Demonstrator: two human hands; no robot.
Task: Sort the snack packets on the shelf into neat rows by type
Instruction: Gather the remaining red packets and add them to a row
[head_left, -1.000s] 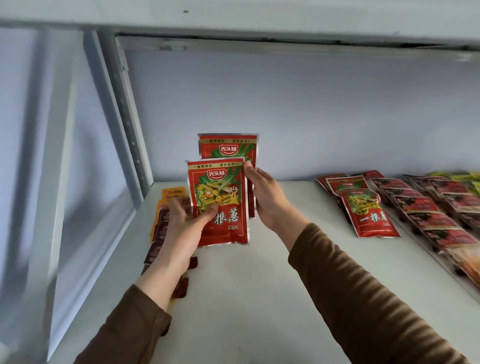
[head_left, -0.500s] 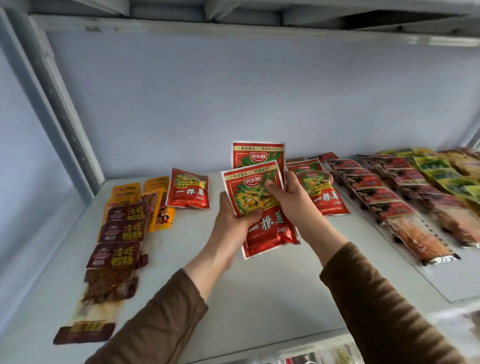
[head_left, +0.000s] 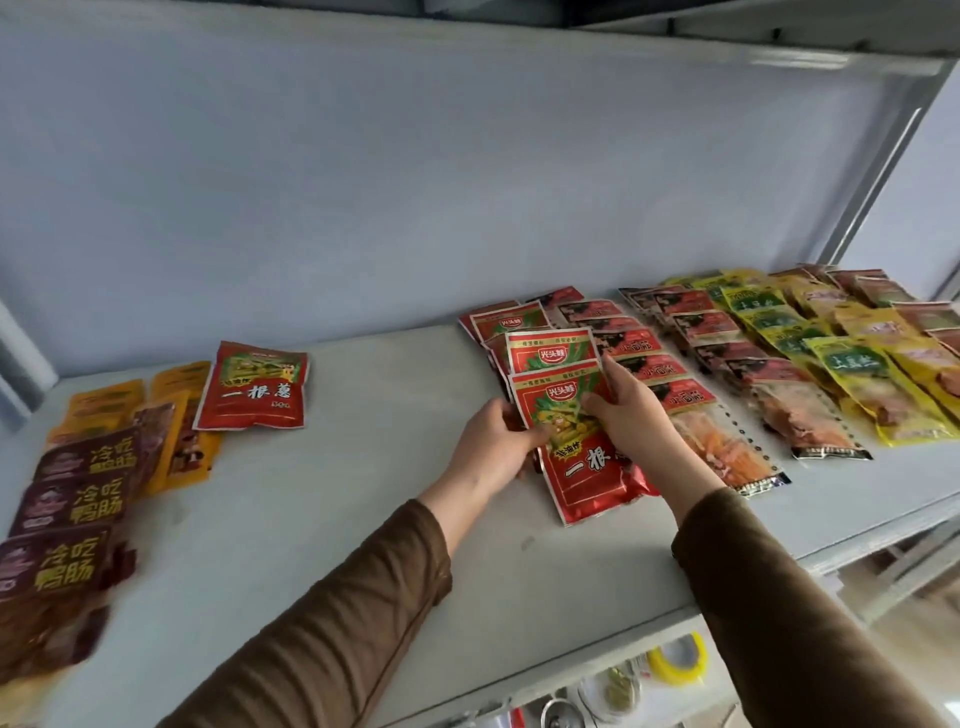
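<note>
Two red snack packets with green-onion art are fanned one over the other; the front red packet (head_left: 582, 467) overlaps the rear red packet (head_left: 550, 351). My left hand (head_left: 493, 447) grips their left edge and my right hand (head_left: 631, 415) holds the right edge, low over the white shelf (head_left: 363, 519). They hang over the near end of a row of the same red packets (head_left: 506, 322). A lone red packet (head_left: 254, 387) lies at the left.
Dark brown packets (head_left: 78, 499) and orange packets (head_left: 171, 415) lie in rows at the far left. Rows of dark red packets (head_left: 649, 364), green-yellow packets (head_left: 810, 353) and yellow-orange ones fill the right. The shelf's front edge runs below my arms, with a metal upright at far right.
Both hands carried the two red packets rightward and down, from mid-air to just over the shelf at the red row. My view swung right and the packets tilted flatter.
</note>
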